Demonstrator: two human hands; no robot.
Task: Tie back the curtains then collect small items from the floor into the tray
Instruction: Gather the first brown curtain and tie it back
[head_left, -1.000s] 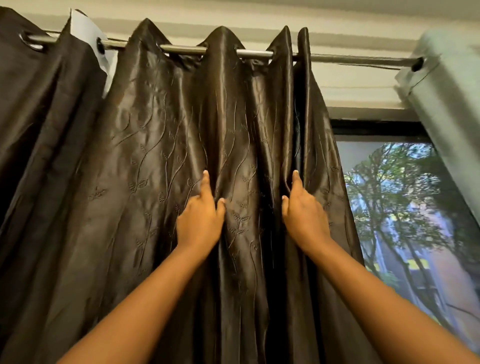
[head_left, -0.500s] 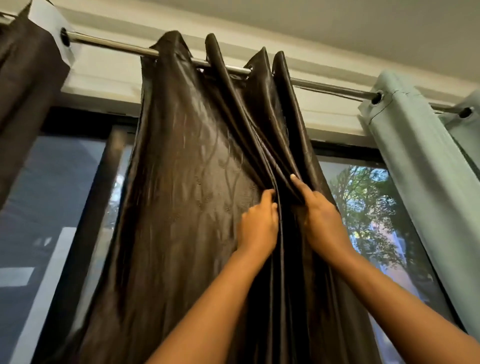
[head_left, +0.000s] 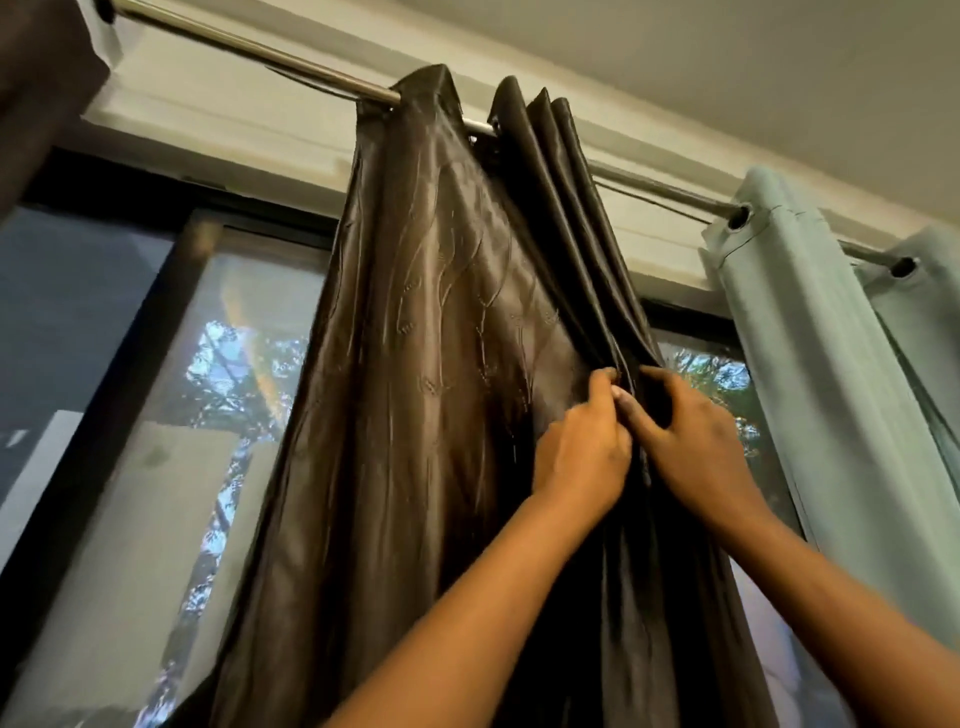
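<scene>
Dark brown curtain (head_left: 441, 364) hangs from the metal rod (head_left: 270, 54), bunched into folds near the middle of the window (head_left: 156, 364). Left hand (head_left: 582, 457) and right hand (head_left: 696, 447) are side by side, touching, each grip closed on the gathered folds. Pale green curtain (head_left: 831, 364) hangs to the right, apart.

The rod (head_left: 270, 54) is taken as the landmark. A gathered curtain (head_left: 441, 364) is hung from it near its middle, and the window (head_left: 156, 389) is seen behind and below it. Further right on the rod a second curtain (head_left: 810, 364) is hung, and a third curtain (head_left: 36, 78) at its left end. Below the rod, the left hand (head_left: 582, 447) and right hand (head_left: 696, 441) are set side by side on the gathered curtain's right folds.
</scene>
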